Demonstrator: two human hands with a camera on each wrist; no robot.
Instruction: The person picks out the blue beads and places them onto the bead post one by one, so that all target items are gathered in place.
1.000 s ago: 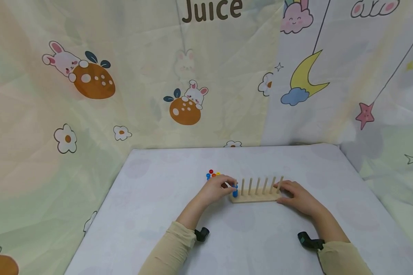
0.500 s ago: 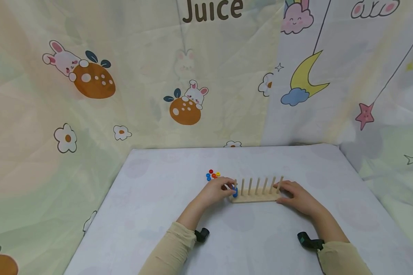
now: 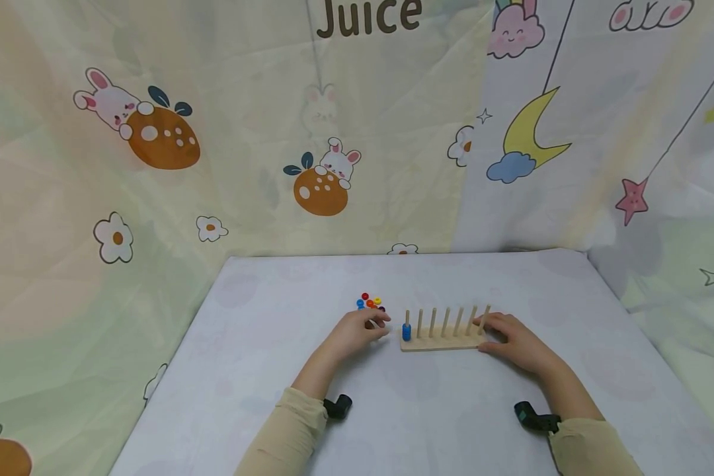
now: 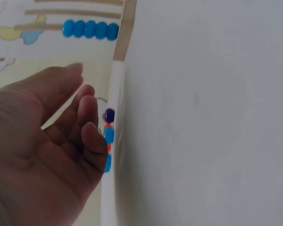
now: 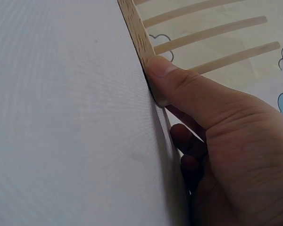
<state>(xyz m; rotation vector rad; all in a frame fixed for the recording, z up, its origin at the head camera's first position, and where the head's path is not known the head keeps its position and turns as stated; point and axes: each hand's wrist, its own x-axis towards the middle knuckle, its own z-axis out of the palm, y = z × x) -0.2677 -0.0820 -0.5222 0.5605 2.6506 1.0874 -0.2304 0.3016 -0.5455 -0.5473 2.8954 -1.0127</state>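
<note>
1. Head cam gets the whole wooden peg rack point(image 3: 443, 344) on the worktop point(image 3: 440, 416), seven pegs; wrist cams only catch bits.
2. Left wrist cam lets you count five blue beads point(image 4: 89, 29) on the end peg; just a blue clump in the head view.
3. Left hand point(image 3: 356, 332): fingers loosely curved, holding nothing, right by the loose beads point(image 3: 369, 303).
4. Right hand point(image 3: 520, 344) grips the rack's other end, thumb on the edge in its wrist cam.
5. Readable: "Juice" on the backdrop point(image 3: 244, 99).
</note>
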